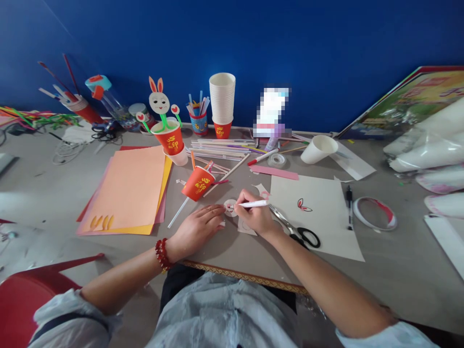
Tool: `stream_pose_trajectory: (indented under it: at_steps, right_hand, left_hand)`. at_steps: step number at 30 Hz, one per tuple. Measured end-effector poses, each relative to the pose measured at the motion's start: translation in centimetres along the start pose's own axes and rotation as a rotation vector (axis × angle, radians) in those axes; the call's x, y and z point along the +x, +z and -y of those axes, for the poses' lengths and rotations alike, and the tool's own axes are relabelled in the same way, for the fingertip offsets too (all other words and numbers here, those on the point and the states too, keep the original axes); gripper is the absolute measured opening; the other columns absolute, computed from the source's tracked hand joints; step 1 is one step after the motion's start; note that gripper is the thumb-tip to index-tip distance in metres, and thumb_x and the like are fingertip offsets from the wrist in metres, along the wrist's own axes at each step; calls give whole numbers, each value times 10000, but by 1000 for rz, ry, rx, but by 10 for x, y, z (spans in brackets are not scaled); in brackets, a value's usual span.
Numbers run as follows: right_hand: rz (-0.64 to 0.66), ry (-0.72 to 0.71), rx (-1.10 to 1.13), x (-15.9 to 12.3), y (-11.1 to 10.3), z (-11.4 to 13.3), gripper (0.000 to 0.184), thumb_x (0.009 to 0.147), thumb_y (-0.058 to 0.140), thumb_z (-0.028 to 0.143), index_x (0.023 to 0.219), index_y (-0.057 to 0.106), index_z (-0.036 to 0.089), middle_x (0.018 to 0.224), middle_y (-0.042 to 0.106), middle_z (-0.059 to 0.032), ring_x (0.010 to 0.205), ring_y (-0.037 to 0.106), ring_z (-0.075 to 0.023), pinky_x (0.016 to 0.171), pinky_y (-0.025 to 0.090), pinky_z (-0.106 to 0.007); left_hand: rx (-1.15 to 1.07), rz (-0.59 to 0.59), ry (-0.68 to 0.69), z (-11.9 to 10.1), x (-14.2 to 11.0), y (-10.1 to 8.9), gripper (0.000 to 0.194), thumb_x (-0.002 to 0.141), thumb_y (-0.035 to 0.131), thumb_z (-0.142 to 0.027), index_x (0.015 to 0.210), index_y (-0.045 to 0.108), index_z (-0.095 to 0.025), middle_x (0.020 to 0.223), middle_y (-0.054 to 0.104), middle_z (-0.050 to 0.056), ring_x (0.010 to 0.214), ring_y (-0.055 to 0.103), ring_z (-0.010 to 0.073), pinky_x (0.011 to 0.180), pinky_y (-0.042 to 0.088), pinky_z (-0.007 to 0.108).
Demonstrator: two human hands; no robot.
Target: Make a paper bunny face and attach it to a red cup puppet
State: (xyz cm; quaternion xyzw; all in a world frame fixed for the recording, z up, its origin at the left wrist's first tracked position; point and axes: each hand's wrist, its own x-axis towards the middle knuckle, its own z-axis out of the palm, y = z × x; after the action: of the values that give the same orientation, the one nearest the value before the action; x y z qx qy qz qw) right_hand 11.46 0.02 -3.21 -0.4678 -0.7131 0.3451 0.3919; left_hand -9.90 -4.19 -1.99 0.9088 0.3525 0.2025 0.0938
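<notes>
My right hand (254,211) grips a white marker pen (253,204), its tip touching a small round paper cutout (229,208) on the grey table (398,270). My left hand (198,227), with a red bead bracelet at the wrist, lies flat with fingers stretched out, pressing the cutout's left edge. Just beyond lies a tipped red paper cup (197,183) with straws in it. Black-handled scissors (299,232) lie right of my right hand on a cream paper sheet (326,227) that bears drawn rabbit ears.
Orange and yellow paper sheets (130,191) lie at left. A rabbit-faced red cup (168,133), a stack of white cups (222,99), loose straws (221,149), a tipped white cup (319,149), tape rolls (375,213) and a black pen (349,205) surround the work spot. A red chair (21,299) stands near left.
</notes>
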Motion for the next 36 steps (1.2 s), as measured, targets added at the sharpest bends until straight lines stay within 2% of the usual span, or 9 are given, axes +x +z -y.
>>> stream_pose_trajectory:
  at_steps: [20,36]
  right_hand:
    - [-5,-1,-7,0,0,1,167,799,554,217,656,470,230,562,500,45,536,449,-129,536,340,-250]
    - [-14,17,-14,-1,0,2,165,794,548,220,653,464,233,563,500,40,553,454,-138,544,339,-258]
  left_hand:
    - [-8,9,-9,1,-1,1,210,998,493,-232,1158,607,-157,1297,661,114,1246,600,229,1060,526,399]
    - [-7,7,-10,0,0,-1,184,993,498,-223,1103,622,-143,1269,675,128,1230,613,232,1053,530,393]
